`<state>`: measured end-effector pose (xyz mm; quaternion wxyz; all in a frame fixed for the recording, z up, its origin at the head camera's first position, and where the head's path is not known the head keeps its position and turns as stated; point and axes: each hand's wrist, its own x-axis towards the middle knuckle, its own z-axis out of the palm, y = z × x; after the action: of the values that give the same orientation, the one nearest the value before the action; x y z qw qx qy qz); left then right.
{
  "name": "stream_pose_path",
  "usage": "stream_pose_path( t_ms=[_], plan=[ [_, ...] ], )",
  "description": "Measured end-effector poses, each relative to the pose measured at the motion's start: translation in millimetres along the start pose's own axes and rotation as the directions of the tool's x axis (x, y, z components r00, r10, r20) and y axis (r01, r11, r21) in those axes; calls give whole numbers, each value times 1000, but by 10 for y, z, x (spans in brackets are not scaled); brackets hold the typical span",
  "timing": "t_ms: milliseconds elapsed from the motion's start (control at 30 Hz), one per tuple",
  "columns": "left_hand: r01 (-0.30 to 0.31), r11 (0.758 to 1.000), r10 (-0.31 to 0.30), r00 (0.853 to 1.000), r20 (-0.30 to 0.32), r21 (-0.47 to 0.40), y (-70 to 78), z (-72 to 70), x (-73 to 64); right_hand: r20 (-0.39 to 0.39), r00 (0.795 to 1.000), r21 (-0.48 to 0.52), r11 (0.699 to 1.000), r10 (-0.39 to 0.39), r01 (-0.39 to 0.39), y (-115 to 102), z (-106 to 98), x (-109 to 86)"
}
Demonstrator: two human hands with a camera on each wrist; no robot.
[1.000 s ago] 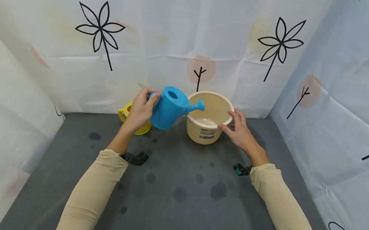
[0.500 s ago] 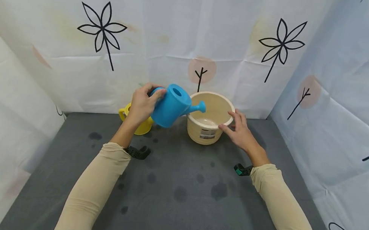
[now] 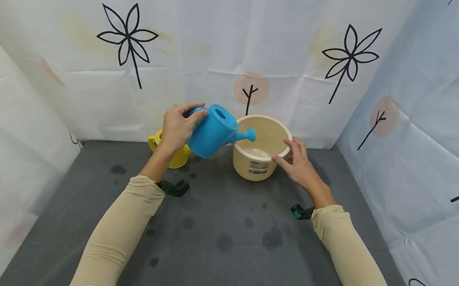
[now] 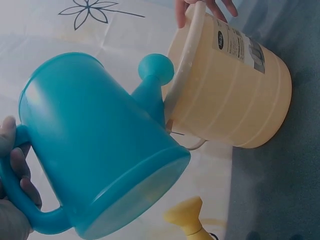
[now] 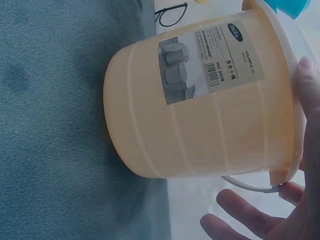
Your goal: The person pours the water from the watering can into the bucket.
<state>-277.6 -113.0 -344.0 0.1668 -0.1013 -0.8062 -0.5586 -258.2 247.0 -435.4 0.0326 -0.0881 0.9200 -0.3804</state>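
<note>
My left hand (image 3: 177,127) grips the handle of a blue watering can (image 3: 213,134), held up off the table and tilted to the right. Its spout and round nozzle (image 4: 156,69) reach over the left rim of a cream plastic bucket (image 3: 252,168). The bucket stands upright on the table, a printed label (image 5: 212,62) on its wall. At the bucket's right side my right hand (image 3: 301,167) holds the rim between thumb and forefinger, the other fingers spread outside. Behind my left hand stands a yellow watering can (image 3: 178,158), partly hidden.
Dark spots mark the grey table covering (image 3: 216,255). White cloth (image 3: 208,27) with black flower drawings hangs close behind the bucket and along both sides. A wire handle (image 5: 250,187) hangs on the bucket's outside.
My left hand has raised the blue watering can slightly and tipped it a little further toward the bucket. My right hand and the bucket have stayed in place.
</note>
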Motion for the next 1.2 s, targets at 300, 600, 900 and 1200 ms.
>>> stream_pose_path(
  t_ms=[300,600,900,1200],
  plan=[
    [-13,1000,13,1000,-14,-3,56,26,25,2,1000,5,1000,-11,11,-4,-2,9],
    [24,1000,-24,1000,8,1,93,34,65,2,1000,2,1000,-5,5,-9,-17,12],
    [18,1000,-18,1000,24,19,132,41,87,3,1000,8,1000,-8,8,-4,-12,1],
    [21,997,-23,999,30,68,164,51,103,-1,1000,6,1000,-2,2,-15,-12,-1]
  ],
)
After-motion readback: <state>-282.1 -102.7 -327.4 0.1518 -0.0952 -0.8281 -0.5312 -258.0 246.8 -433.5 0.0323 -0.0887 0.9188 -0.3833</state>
